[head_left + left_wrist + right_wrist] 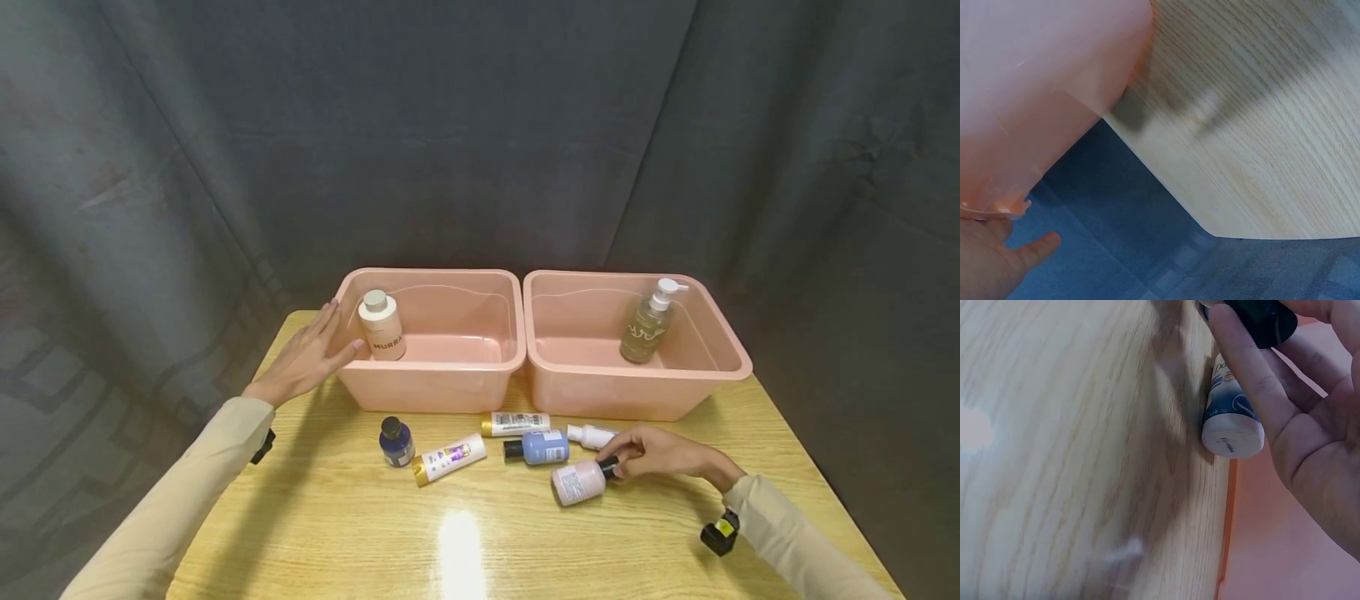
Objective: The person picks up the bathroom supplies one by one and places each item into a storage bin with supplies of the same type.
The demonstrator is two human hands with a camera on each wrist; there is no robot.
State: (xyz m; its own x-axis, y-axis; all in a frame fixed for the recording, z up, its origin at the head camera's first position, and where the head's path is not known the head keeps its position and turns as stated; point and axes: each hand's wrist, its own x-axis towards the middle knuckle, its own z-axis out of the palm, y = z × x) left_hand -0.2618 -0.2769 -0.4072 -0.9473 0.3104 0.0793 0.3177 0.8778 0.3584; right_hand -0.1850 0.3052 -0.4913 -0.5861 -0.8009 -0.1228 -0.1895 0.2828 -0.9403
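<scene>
My left hand (pixel 306 357), fingers straight, rests at the left end of the left pink bin (pixel 427 390); the left wrist view shows fingers at the bin's rim. With thumb and fingers my right hand (pixel 651 452) pinches the black cap of a pale pink bottle (pixel 577 483), which lies tilted low over the table. In the right wrist view that black cap (pixel 1266 322) sits between the fingers. Just behind the hand lies a white bottle (pixel 591 437), partly hidden by it; its white base (pixel 1233 435) shows in the right wrist view.
A white bottle (pixel 382 327) stands in the left bin, a green pump bottle (pixel 643 332) in the right pink bin (pixel 615 396). On the table (pixel 337 533) are a blue bottle (pixel 544 447), a dark blue bottle (pixel 397 442) and two white gold-capped tubes (pixel 452 457).
</scene>
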